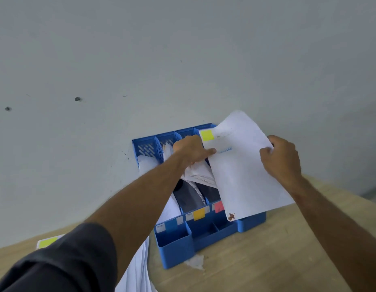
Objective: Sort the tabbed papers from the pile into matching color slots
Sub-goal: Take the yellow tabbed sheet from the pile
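A blue plastic file organiser (251, 223) stands on the wooden table against the wall, with several slots. Its front carries colour labels: blue (171, 226), orange-yellow (199, 213) and red (219, 206). My right hand (280, 157) grips the right edge of a white sheet (244, 173) with a yellow tab (207, 135) at its top left corner, held above the right-hand slots. My left hand (192, 149) reaches over the organiser and pinches the sheet's left edge, pressing on papers (200, 175) standing in a middle slot. The pile of papers (138, 268) lies at the lower left, partly under my left arm.
The grey wall rises straight behind the organiser. Another yellow tab (47, 242) shows on a sheet at the left table edge. A scrap of white paper (195, 262) lies on the table in front of the organiser. Bare wood lies to the right and front.
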The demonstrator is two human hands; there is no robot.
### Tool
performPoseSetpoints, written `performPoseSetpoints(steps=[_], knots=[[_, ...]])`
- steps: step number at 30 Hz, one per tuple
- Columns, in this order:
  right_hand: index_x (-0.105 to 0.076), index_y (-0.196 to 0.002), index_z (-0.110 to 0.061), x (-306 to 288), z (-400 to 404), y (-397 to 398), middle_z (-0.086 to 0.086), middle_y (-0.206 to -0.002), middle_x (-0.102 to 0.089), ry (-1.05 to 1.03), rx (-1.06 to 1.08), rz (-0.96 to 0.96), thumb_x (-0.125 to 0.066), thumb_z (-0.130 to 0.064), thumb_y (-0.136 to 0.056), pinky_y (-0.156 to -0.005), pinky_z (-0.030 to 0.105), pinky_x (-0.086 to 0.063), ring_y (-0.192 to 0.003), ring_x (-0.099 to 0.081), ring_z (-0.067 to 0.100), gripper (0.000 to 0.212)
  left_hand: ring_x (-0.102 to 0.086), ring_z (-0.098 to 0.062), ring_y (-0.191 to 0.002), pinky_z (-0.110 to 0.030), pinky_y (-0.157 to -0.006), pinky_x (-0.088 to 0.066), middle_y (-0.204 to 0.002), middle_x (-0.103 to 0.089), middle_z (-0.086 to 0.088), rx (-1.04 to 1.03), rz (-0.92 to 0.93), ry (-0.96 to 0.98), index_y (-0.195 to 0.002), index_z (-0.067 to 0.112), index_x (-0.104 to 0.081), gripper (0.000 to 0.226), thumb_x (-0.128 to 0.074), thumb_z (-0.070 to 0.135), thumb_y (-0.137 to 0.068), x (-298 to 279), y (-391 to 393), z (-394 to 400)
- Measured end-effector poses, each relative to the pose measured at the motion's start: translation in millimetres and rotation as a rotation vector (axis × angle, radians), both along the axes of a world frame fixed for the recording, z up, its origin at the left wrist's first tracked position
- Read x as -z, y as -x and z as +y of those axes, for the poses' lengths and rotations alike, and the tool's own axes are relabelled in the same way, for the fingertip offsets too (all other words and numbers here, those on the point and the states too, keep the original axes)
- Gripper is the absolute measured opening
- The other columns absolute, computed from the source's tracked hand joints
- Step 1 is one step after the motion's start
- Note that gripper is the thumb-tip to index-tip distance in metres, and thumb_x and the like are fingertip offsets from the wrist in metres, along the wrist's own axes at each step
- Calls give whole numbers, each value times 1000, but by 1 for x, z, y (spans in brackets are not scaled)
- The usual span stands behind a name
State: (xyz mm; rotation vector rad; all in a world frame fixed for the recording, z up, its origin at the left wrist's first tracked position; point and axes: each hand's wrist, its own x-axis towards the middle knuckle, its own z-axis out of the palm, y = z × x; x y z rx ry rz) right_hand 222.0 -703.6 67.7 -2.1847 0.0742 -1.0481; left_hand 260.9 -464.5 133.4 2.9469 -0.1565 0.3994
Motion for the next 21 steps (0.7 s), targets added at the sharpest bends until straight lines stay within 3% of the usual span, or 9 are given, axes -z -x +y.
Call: performPoseSetpoints(steps=[1, 3, 5, 6, 8, 10, 13, 17, 21], knots=[[-49, -73, -11, -3, 2, 2, 11, -63, -51, 83, 53, -29, -51, -4, -85, -52, 33, -38, -56, -45, 37, 14, -65, -17, -76, -31, -69, -44, -69, -61, 7, -11, -28, -31, -70, 23, -50, 54, -58, 74, -87, 0, 0, -3], [-65, -91, -11, -13, 6, 8, 15, -72, -60, 201, 138, -74, -51, -4, -88, -57, 38, -48, -64, -54, 41, 16, -60, -17, -87, -42, -92, -46, -72, -54, 10, 72, -22, -67, -64, 26, -49, 52, -61, 71, -87, 2, -1, -13], [-69, -104, -11, -22, 10, 11, 18, -80, -65, 221, 152, -95, -50, -2, -90, -62, 40, -49, -70, -58, 43, 25, -57, -15, -92, -60, -114, -27, -78, -59, 12, 203, 6, -88, -60, 26, -55, 51, -61, 66, -90, 6, -2, -23], [-69, -107, -11, -25, 13, 13, 19, -82, -66, 217, 142, -106, -49, -1, -90, -63, 40, -48, -72, -58, 44, 28, -59, -15, -98, -65, -117, -17, -84, -64, 12, 253, 20, -86, -67, 26, -64, 47, -60, 67, -90, 8, -1, -27], [-69, -115, -11, -30, 19, 15, 20, -88, -69, 213, 110, -139, -48, -1, -93, -67, 40, -47, -78, -60, 45, 32, -55, -19, -124, -68, -117, -6, -107, -70, 9, 289, 55, -77, -107, 32, -73, 43, -57, 69, -91, 11, -1, -34], [-68, -123, -8, -30, 25, 16, 20, -97, -72, 196, 48, -197, -48, -2, -97, -73, 40, -48, -88, -64, 44, 33, -42, -24, -143, -70, -116, -1, -140, -61, 4, 302, 96, -105, -146, 38, -50, 61, -53, 69, -93, 13, 0, -38], [-66, -126, -5, -23, 35, 16, 18, -108, -73, 102, -68, -273, -48, -3, -101, -80, 38, -52, -96, -67, 39, 31, -31, -29, -150, -71, -117, -6, -161, -40, 0, 302, 115, -91, -162, 38, -15, 82, -50, 70, -94, 13, -3, -35], [-61, -124, -6, -1, 46, 7, 14, -98, -69, -44, -201, -194, -49, -17, -105, -70, 33, -47, -81, -63, 32, 25, -44, -29, -142, -66, -115, -20, -144, -58, -3, 258, 80, 93, -162, 38, 5, 94, -54, 66, -94, 7, -5, -28], [-60, -108, -6, 23, 43, -7, 18, -96, -66, 194, -124, 254, -39, -28, -103, -70, 41, -53, -80, -60, 36, 30, -52, -31, -132, -71, -115, -15, -137, -63, -4, 237, -1, 189, -161, 36, 12, 102, -59, 64, -92, 2, -11, -22]])
